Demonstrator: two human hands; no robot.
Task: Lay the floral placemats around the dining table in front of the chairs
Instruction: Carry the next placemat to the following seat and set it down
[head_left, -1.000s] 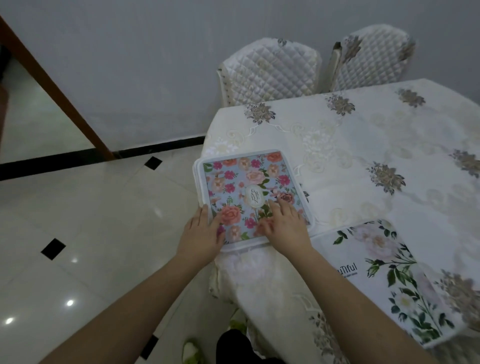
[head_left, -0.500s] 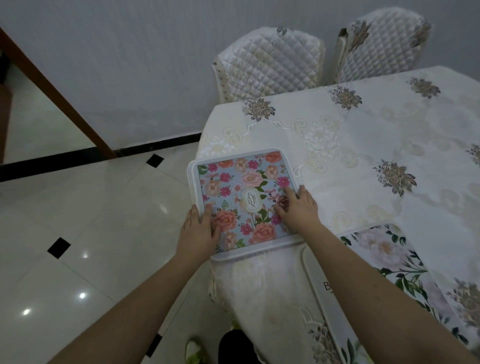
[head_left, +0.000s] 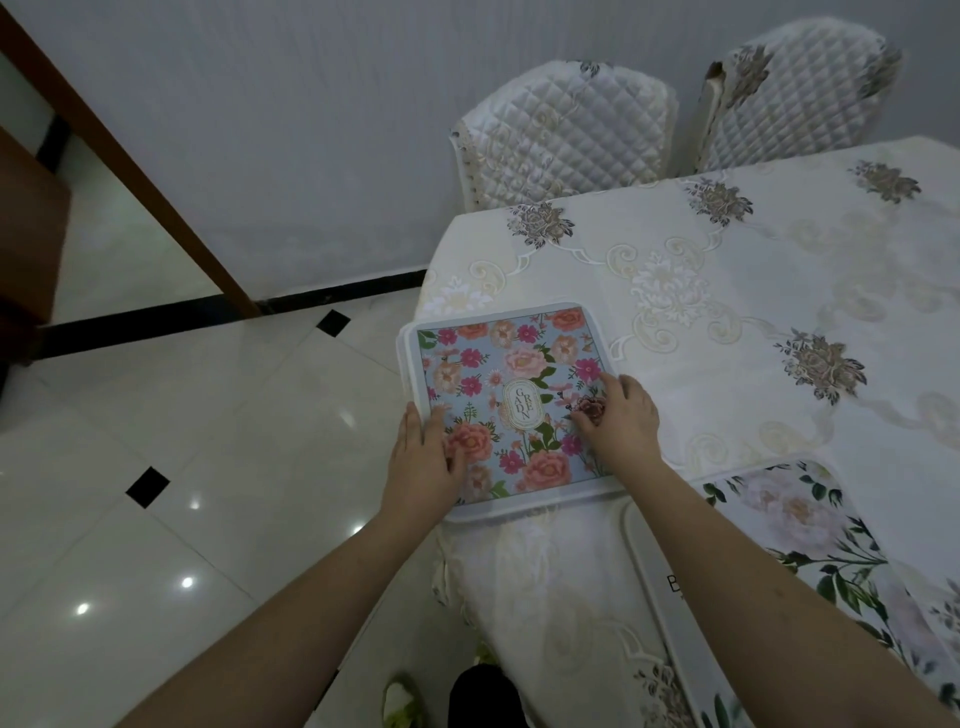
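Note:
A blue placemat with pink and orange flowers lies on the near left corner of the dining table, its left edge hanging over the table's side. My left hand rests flat on its lower left edge. My right hand presses flat on its right side. A second placemat, white with green leaves, lies at the table's near edge to the right, partly hidden by my right forearm.
Two white quilted chairs stand at the table's far side against the grey wall. A glossy tiled floor spreads to the left. A brown wooden beam slants at the upper left.
My right hand has slid from the blue placemat's lower middle to its right side. The left hand has stayed on the lower left edge, and the mat sits slightly further over the table's side.

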